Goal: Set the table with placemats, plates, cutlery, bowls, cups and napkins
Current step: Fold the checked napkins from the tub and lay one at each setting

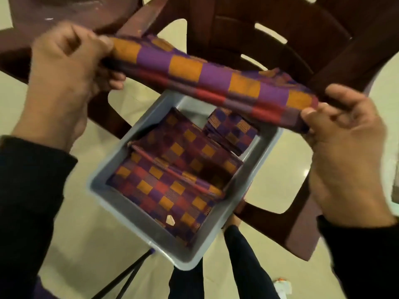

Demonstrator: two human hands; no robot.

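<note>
A folded checkered placemat [207, 76] in purple, orange and red is stretched between my two hands above a grey plastic bin [121, 209]. My left hand [64, 67] pinches its left end near the top left. My right hand [343, 134] grips its right end at the right. Inside the bin lie more checkered placemats [170, 180] folded flat, and a smaller stack of checkered napkins [231, 130] sits in the far corner.
A dark brown plastic chair [280, 39] stands behind and beside the bin. A brown round table edge [64, 9] shows at the top left. My legs [244, 266] and the pale tiled floor [86, 234] are below.
</note>
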